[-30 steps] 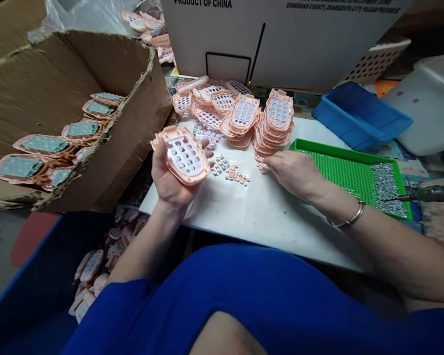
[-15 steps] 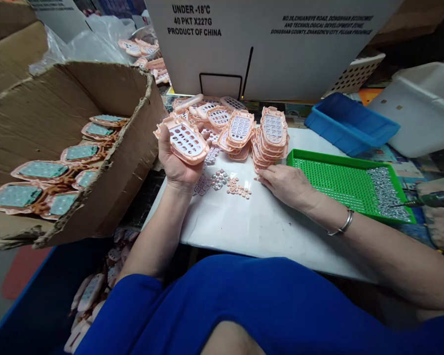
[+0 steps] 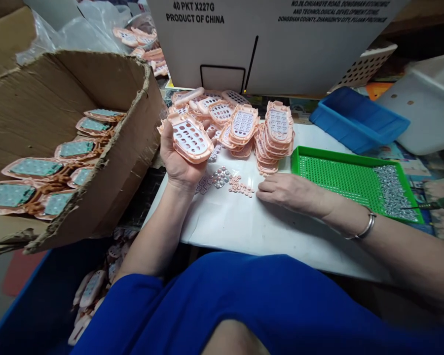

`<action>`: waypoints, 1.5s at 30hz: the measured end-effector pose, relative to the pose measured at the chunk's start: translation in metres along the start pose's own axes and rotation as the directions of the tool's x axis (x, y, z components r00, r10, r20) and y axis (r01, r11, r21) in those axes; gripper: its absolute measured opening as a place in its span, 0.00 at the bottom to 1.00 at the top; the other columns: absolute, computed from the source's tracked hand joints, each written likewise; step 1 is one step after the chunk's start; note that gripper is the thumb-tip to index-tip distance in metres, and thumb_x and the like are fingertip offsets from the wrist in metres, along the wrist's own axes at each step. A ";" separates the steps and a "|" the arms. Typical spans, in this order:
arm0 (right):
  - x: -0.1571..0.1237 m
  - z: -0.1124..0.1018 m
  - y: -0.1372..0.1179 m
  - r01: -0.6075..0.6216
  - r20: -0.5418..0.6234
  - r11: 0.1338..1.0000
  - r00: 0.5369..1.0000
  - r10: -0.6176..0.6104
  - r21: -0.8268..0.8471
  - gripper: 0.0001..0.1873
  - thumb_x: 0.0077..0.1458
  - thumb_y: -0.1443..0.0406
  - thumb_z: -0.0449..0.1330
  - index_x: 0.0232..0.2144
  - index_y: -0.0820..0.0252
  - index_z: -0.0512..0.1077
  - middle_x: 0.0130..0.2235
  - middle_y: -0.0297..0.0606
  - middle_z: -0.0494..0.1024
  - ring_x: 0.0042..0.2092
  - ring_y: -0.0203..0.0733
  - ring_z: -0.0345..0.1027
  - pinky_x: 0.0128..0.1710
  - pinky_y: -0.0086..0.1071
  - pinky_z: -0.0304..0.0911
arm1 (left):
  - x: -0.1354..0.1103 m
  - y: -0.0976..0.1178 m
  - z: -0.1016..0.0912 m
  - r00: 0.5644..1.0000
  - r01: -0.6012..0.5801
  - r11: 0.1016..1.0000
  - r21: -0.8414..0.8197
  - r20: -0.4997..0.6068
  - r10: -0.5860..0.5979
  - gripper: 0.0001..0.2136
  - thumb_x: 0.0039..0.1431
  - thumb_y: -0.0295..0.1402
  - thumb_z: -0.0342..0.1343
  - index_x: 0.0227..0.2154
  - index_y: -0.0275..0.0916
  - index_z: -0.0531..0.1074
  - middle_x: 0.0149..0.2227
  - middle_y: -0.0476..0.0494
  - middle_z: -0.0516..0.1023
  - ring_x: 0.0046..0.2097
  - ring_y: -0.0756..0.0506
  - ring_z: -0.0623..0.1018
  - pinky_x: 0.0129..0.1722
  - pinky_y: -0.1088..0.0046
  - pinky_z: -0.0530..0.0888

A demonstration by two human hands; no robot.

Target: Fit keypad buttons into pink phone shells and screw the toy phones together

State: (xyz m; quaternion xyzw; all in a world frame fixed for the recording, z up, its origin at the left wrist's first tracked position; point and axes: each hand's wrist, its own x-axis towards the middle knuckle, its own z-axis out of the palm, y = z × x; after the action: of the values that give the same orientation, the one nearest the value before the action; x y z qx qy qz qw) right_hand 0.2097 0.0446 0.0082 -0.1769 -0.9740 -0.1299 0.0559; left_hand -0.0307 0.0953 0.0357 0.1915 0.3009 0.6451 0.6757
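shell (image 3: 192, 137) cradled in the left hand (image 3: 184, 168), thumb over its edge
that grip clasps it from below; a slack thumb could drop it. right hand (image 3: 289, 192) low at the bench (image 3: 225, 222), fingertips bunched, can't tell if they're pinching anything. loose peach buttons (image 3: 240, 186) just beside could scatter off a stray knuckle, and a bump might topple the stack (image 3: 277, 125) behind.

The person wears a plain garment (image 3: 299, 301) in strong, deep blue. Its left sleeve (image 3: 138, 291) is short, leaving the forearm uncovered. A slim, shiny, silver-coloured bangle (image 3: 370, 225) rings the right wrist. The left hand (image 3: 185, 167) and right hand (image 3: 288, 192) are bare; the right sleeve seems blue too, though dim and blurred.
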 end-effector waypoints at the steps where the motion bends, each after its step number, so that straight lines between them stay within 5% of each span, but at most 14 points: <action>1: -0.002 0.001 -0.001 -0.033 -0.002 0.999 0.999 0.033 0.022 0.19 0.63 0.76 0.48 0.28 0.61 0.75 0.26 0.35 0.74 0.27 0.36 0.62 0.30 0.31 0.56 | -0.001 0.000 0.001 1.000 -0.003 1.000 0.001 -0.008 0.003 0.27 0.66 0.52 0.33 0.48 0.43 0.73 0.34 0.40 0.79 0.44 0.41 0.80 0.39 0.67 0.79; 3: -0.009 0.002 -0.005 -0.177 -0.018 0.984 0.984 0.178 0.028 0.17 0.64 0.74 0.48 0.35 0.61 0.77 0.30 0.37 0.78 0.29 0.36 0.66 0.31 0.31 0.58 | -0.003 0.001 0.002 1.000 0.004 1.000 0.015 -0.025 -0.003 0.26 0.66 0.52 0.34 0.48 0.46 0.73 0.35 0.41 0.79 0.46 0.41 0.80 0.40 0.67 0.79; 6: -0.018 0.000 -0.014 -0.441 -0.004 0.896 0.897 0.442 0.048 0.17 0.64 0.72 0.49 0.41 0.61 0.77 0.36 0.41 0.81 0.34 0.39 0.70 0.33 0.32 0.60 | -0.004 0.001 0.002 0.998 0.029 0.998 0.050 -0.048 -0.027 0.26 0.66 0.54 0.33 0.49 0.49 0.73 0.37 0.42 0.81 0.51 0.41 0.77 0.45 0.65 0.78; 9: -0.017 -0.001 -0.028 -0.549 0.116 0.831 0.835 0.538 0.094 0.15 0.64 0.69 0.51 0.39 0.62 0.78 0.35 0.42 0.80 0.35 0.41 0.70 0.34 0.32 0.60 | -0.004 0.000 0.000 0.998 0.046 0.998 0.047 -0.053 -0.043 0.27 0.67 0.54 0.34 0.49 0.44 0.72 0.40 0.42 0.81 0.55 0.39 0.76 0.50 0.61 0.76; 13: -0.006 0.001 -0.048 -0.569 0.225 0.820 0.809 0.544 0.065 0.15 0.65 0.65 0.52 0.31 0.64 0.76 0.28 0.44 0.76 0.33 0.42 0.67 0.33 0.34 0.57 | -0.003 -0.002 -0.001 0.999 0.051 0.998 0.021 -0.019 -0.050 0.26 0.66 0.55 0.37 0.43 0.42 0.74 0.39 0.41 0.81 0.54 0.39 0.76 0.48 0.64 0.77; 18: -0.001 -0.002 -0.052 -0.524 0.241 0.852 0.826 0.509 -0.004 0.15 0.60 0.76 0.52 0.26 0.63 0.75 0.25 0.41 0.74 0.28 0.39 0.63 0.30 0.33 0.53 | 0.001 -0.006 -0.003 0.999 0.033 0.999 0.001 0.005 -0.033 0.26 0.65 0.54 0.36 0.38 0.42 0.74 0.34 0.41 0.79 0.40 0.43 0.79 0.38 0.68 0.78; 24: 0.028 -0.021 -0.003 -0.524 0.015 0.851 0.851 0.525 -0.026 0.18 0.66 0.67 0.48 0.31 0.61 0.77 0.30 0.40 0.79 0.32 0.40 0.64 0.30 0.33 0.52 | 0.005 -0.009 -0.006 0.999 0.034 0.999 -0.023 0.014 -0.034 0.22 0.63 0.51 0.41 0.41 0.41 0.74 0.35 0.39 0.80 0.38 0.43 0.81 0.37 0.68 0.78; 31: 0.097 -0.013 0.061 -0.627 0.072 0.768 0.766 0.638 -0.133 0.18 0.60 0.73 0.47 0.34 0.63 0.77 0.34 0.48 0.79 0.36 0.46 0.63 0.31 0.37 0.48 | 0.010 -0.006 -0.012 0.999 0.046 0.997 -0.054 -0.007 -0.047 0.23 0.63 0.51 0.41 0.39 0.40 0.73 0.36 0.40 0.81 0.37 0.44 0.81 0.38 0.67 0.79; 35: 0.108 -0.004 0.069 -0.635 0.157 0.755 0.739 0.655 -0.163 0.21 0.56 0.77 0.45 0.35 0.65 0.78 0.35 0.51 0.79 0.37 0.48 0.65 0.32 0.38 0.49 | 0.013 -0.006 -0.016 0.999 0.035 0.998 -0.052 0.012 -0.034 0.23 0.62 0.52 0.43 0.41 0.39 0.73 0.37 0.39 0.81 0.38 0.44 0.81 0.39 0.67 0.79; 45: 0.102 0.000 0.060 -0.581 0.215 0.787 0.758 0.616 -0.208 0.17 0.58 0.75 0.49 0.35 0.64 0.77 0.35 0.50 0.79 0.38 0.48 0.66 0.34 0.39 0.51 | 0.015 -0.008 -0.017 0.999 0.038 0.998 -0.049 0.011 -0.038 0.23 0.61 0.53 0.44 0.40 0.39 0.73 0.37 0.39 0.81 0.39 0.43 0.81 0.39 0.66 0.78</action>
State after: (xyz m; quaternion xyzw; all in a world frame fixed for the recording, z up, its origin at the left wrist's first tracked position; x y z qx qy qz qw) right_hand 0.1365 0.1326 0.0379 -0.4984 -0.8537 -0.1421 -0.0509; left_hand -0.0360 0.1071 0.0154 0.1724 0.2849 0.6385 0.6939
